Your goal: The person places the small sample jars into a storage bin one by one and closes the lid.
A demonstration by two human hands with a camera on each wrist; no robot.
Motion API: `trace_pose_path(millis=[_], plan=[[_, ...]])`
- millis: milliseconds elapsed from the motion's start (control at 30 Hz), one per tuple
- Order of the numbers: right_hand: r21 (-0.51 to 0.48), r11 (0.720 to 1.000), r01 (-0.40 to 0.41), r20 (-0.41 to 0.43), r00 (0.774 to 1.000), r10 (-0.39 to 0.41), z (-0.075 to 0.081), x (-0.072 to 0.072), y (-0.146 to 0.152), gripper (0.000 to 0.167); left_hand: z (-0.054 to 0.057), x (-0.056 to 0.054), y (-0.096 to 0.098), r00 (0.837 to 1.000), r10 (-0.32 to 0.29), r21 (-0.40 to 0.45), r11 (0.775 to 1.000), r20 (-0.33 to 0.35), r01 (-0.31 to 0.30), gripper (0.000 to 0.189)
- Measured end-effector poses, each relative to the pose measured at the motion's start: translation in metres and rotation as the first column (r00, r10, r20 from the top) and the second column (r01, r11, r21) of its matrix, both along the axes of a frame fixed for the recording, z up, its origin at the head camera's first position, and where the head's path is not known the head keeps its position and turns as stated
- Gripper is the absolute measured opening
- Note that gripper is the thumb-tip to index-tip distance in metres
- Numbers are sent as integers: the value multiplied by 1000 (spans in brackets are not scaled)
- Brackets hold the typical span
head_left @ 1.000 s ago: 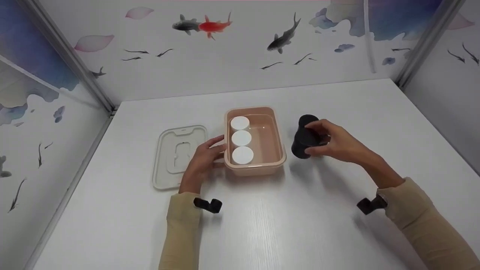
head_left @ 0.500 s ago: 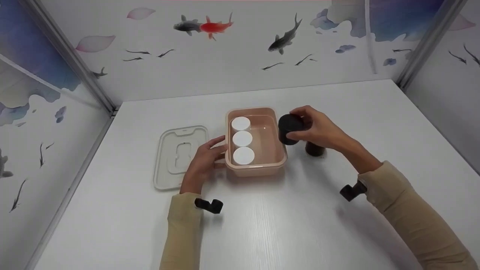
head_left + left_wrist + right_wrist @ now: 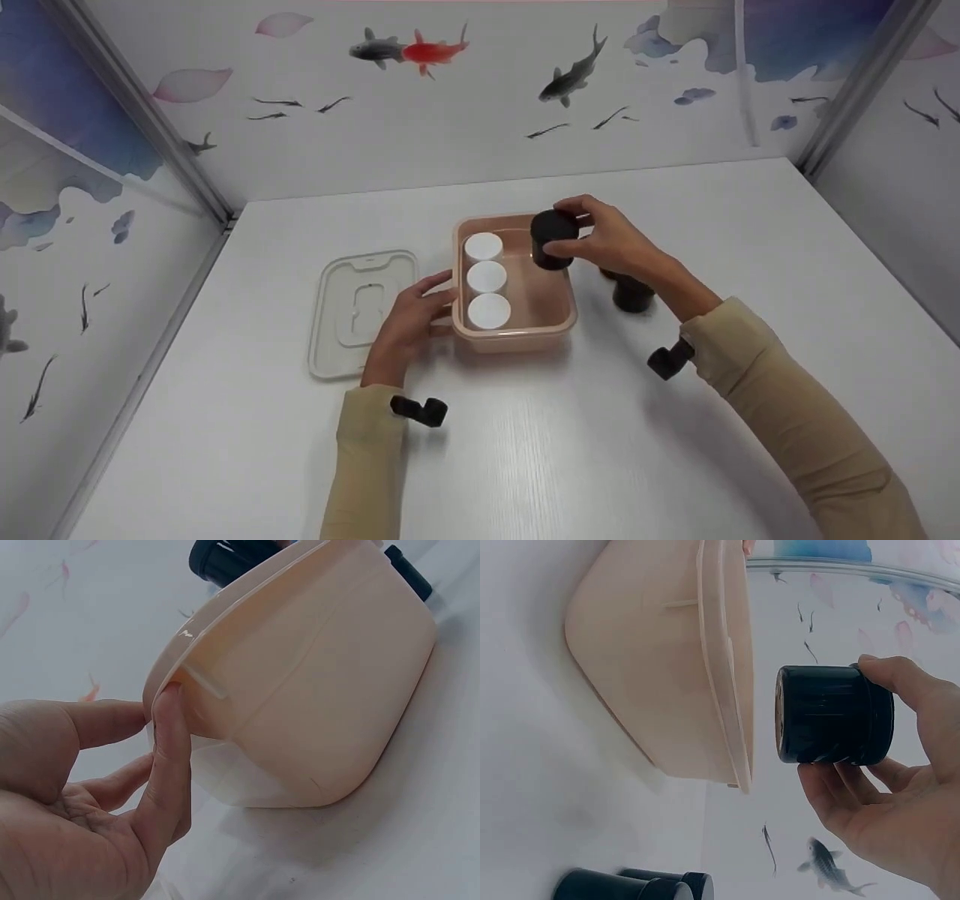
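Black jar (image 3: 549,234) is held upright by the right hand (image 3: 611,236), pinched between thumb and fingers, above the far right corner of the box (image 3: 517,343), toward the worktop's (image 3: 480,450) far edge. The box is touched on its left by the left hand (image 3: 411,319), its fingers loosely extended. Ideally, the jar is held level, lowered without knocking the box or white lids (image 3: 487,278), and released only once its base is supported.

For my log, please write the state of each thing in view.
Peach container: uncovered, held at rim by left hand.
Grey lid: off, lying flat.
White-topped items: in a row inside.
Black jar: upright in right hand, above container.
Two other black jars: upright, outside.
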State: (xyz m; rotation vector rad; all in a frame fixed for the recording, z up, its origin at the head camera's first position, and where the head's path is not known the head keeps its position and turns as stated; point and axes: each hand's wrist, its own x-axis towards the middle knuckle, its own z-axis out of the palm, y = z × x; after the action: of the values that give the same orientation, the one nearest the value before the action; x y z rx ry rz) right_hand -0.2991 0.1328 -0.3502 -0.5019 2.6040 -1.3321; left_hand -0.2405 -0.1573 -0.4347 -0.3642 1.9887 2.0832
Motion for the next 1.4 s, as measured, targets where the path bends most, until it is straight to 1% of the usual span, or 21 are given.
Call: trace_pose_path(millis=[333,567,800,967,1133,1400], plan=[[20,1000,-23,22,1000,22,0,-19,-18,70,3,0,0,1000,-11,-10,1000,10,11,46],[71,997,-14,51,999,11,-2,-29,-29,69,2,-1,0,1000,-8,-36,999,18,9,45],[121,993,-13,40,999,8,-4,-38,-40,71,2,-1,0,1000,-5,-28,1000,25,6,44],[161,987,-24,34,999,19,-4,-42,-47,73,1,-1,0,1000,-2,-12,1000,20,2,45],[211,977,-34,11,999,33,-5,-45,-53,71,1,0,-1,1000,-4,-2,1000,11,4,45],[274,961,-25,-4,1000,27,-10,-48,-63,68,1,1,1,1000,3,19,1000,3,-3,45]])
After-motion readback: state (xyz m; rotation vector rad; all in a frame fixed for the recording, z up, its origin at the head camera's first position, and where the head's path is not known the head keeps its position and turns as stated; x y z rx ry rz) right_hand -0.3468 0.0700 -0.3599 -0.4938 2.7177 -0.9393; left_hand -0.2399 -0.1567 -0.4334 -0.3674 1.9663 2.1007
